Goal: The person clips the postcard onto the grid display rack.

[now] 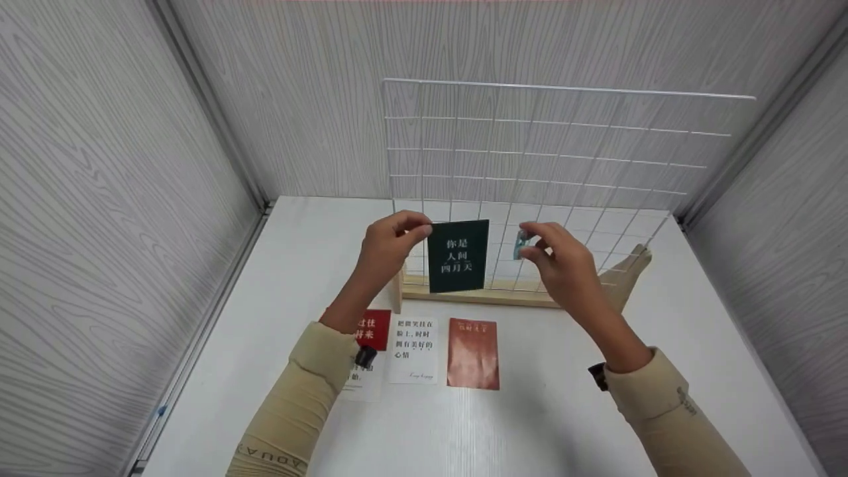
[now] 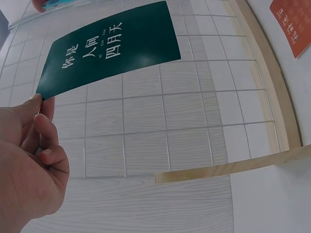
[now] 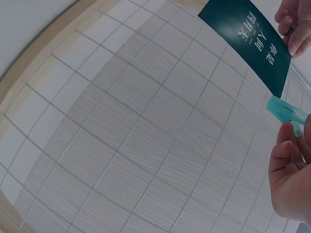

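Since the dark green card hangs in front of the wire grid by one corner, gentle corner control is the main thing imo. The left hand has its grip pinched on that 10 o'clock corner, so I'd expect the card to swing or bow if rushed. Go light, no creases. The right hand has its grip pinched on the teal clip, out at 3 o'clock and apart from the card. I'd square it to the card's edge, clear of the printing. On the desk, an orange-red card lies at 6 o'clock and a white card near 7, so mind the left sleeve around those.
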